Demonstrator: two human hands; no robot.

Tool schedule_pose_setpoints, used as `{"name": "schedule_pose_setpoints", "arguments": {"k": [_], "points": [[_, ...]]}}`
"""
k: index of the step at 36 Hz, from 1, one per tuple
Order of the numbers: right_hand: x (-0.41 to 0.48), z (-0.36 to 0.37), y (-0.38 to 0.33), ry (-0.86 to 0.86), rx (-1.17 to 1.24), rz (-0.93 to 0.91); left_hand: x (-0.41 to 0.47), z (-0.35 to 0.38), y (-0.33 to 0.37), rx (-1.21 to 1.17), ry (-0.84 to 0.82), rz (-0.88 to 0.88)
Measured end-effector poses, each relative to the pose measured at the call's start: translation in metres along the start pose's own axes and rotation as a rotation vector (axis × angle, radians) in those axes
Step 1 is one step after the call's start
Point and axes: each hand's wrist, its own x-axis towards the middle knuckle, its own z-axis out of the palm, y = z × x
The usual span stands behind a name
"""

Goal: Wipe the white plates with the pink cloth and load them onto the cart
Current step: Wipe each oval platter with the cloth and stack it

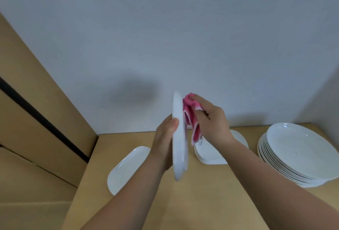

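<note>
My left hand (165,141) grips a white plate (178,138) that stands on edge above the wooden surface, thumb on its near rim. My right hand (212,121) holds a folded pink cloth (190,117) pressed against the plate's right face. A white oblong plate (126,169) lies flat to the left, partly behind my left forearm. A short stack of squarish white plates (211,154) sits behind my right wrist. A tall stack of round white plates (300,154) stands at the right. No cart is in view.
The plates rest on a tan wooden surface (201,202) that ends at a grey wall (165,36) behind. Tan panels with a black strip (36,119) rise on the left beside the surface's left edge.
</note>
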Motion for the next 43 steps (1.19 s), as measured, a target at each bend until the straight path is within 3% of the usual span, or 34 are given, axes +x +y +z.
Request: {"name": "schedule_pose_setpoints", "arguments": {"k": [5,12,14,16,18,20,22,25,30,33,38,43], "points": [[-0.008,-0.001,0.008,0.071,0.139,0.095,0.006,-0.035,-0.012,0.606,0.081,0.124],[-0.02,0.005,0.025,0.088,0.135,0.211,0.001,-0.088,-0.028,1.028,0.108,0.033],[-0.022,0.009,0.027,0.068,0.131,0.261,0.001,-0.095,-0.031,1.05,0.079,0.007],[-0.023,0.014,0.029,0.064,0.125,0.291,0.001,-0.098,-0.033,0.915,0.118,-0.003],[-0.024,0.018,0.031,0.069,0.125,0.308,0.001,-0.099,-0.028,0.619,0.214,-0.048],[-0.024,0.022,0.032,0.067,0.12,0.326,0.001,-0.105,-0.024,0.173,0.263,-0.186],[-0.024,0.026,0.033,0.076,0.113,0.319,0.001,-0.11,-0.023,-0.306,0.175,-0.337],[-0.023,0.03,0.031,0.087,0.118,0.32,0.002,-0.117,-0.025,-0.448,0.093,-0.357],[-0.028,0.036,0.028,0.061,0.071,0.301,0.003,-0.129,-0.026,0.072,0.246,-0.198],[-0.032,0.041,0.031,0.053,0.047,0.328,0.005,-0.151,-0.035,0.505,0.177,-0.084],[-0.038,0.055,0.045,0.064,-0.005,0.348,0.014,-0.202,-0.067,1.548,-0.081,-0.184],[-0.044,0.068,0.061,0.08,-0.051,0.386,0.011,-0.231,-0.102,1.744,-0.15,-0.283]]}}
